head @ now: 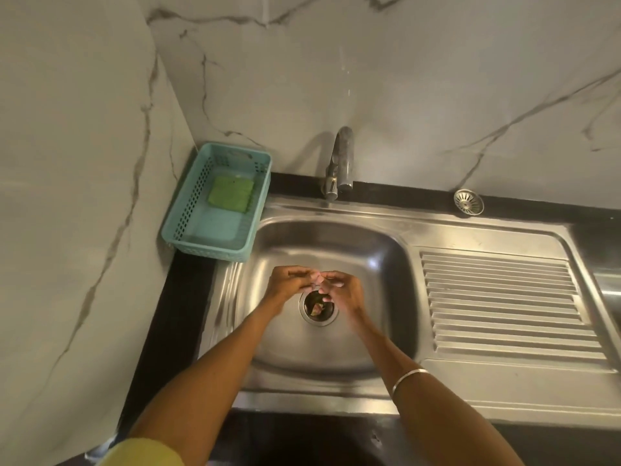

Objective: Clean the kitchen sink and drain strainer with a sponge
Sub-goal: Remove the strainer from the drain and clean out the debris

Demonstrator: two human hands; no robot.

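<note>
Together, left hand (288, 281) and right hand (342, 286) (fingertips meeting) hover over drain (318, 309).

sink (336, 338): brushed glossy steel | faucet (341, 163): polished metal | basket (188, 227): perforated teal plastic | sponge (230, 195): rough green | tabletop (181, 287): glossy black | wall (403, 79): smooth veined marble

A: What do we see of the stainless steel sink (336, 348)?

B: We see a single rounded basin, shiny, with a ribbed draining board (504, 304) on its right. Its drain opening (318, 309) sits mid-basin, uncovered, with brownish scraps inside.

A: And the drain strainer (468, 202)?

B: We find it out of the drain, a round perforated metal disc lying on the dark table behind the draining board.

A: The sponge (230, 194)?

B: Green, lying flat in the teal basket (188, 213) left of the sink.
</note>
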